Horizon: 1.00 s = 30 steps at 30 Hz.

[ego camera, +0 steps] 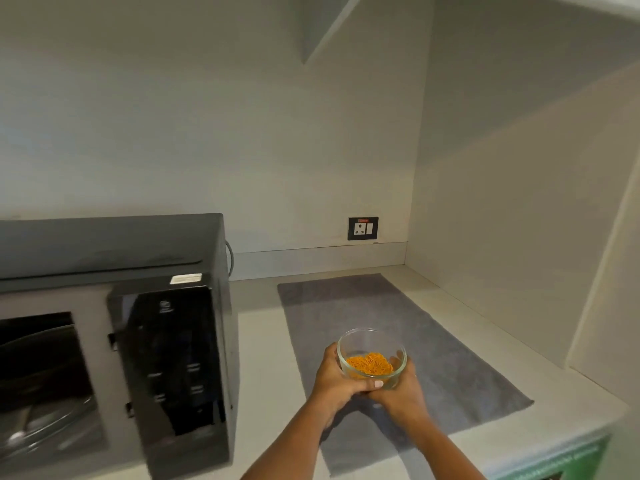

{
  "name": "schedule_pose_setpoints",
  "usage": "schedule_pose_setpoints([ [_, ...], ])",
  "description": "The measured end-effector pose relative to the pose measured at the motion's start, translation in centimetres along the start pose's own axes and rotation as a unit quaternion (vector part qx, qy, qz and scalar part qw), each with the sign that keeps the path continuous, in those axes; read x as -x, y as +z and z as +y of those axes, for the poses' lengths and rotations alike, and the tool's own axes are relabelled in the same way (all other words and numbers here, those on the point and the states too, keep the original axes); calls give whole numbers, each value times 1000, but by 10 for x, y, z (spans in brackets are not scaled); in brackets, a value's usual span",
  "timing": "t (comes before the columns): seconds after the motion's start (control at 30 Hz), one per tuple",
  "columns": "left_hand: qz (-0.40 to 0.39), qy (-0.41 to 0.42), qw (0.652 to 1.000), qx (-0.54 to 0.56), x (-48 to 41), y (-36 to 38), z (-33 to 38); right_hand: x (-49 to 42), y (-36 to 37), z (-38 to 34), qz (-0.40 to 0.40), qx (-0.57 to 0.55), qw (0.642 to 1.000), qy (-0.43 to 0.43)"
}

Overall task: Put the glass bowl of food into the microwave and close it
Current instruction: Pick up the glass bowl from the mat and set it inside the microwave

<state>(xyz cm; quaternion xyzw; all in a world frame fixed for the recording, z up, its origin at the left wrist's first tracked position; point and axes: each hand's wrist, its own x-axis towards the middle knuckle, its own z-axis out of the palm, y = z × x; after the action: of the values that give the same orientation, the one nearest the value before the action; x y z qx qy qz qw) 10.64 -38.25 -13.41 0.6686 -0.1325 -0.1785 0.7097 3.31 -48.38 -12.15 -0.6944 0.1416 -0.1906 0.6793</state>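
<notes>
Both hands cupped round glass bowl

Black microwave, orange food, grey mat on a pale counter

The microwave on the left is glossy black on its control panel, with a duller dark grey top and a small white sticker near its front edge. The bowl is clear glass, holding bright orange food. Under it lies a plain grey mat on an off-white counter. The far wall is plain off-white. The socket plate on it is black with a white switch and a small red mark. The counter's near right edge shows green.
</notes>
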Motion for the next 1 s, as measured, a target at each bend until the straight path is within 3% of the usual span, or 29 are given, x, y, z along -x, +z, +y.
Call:
schedule_pose_setpoints([
  [0.13, -3, 3, 1000, -28, 46, -18, 8, 42, 17, -13, 23, 129, 991, 3],
  [0.23, 1, 29, 997, -72, 72, -30, 16, 72, 30, -26, 36, 143, 989, 7],
  [0.57, -8, 49, 997, -61, 187, -92, 40, 174, 70, -45, 13, 138, 990, -24],
  [1.0, -1, 60, 996, -73, 320, -212, 47, 272, 165, -54, -154, 153, 974, -59],
])
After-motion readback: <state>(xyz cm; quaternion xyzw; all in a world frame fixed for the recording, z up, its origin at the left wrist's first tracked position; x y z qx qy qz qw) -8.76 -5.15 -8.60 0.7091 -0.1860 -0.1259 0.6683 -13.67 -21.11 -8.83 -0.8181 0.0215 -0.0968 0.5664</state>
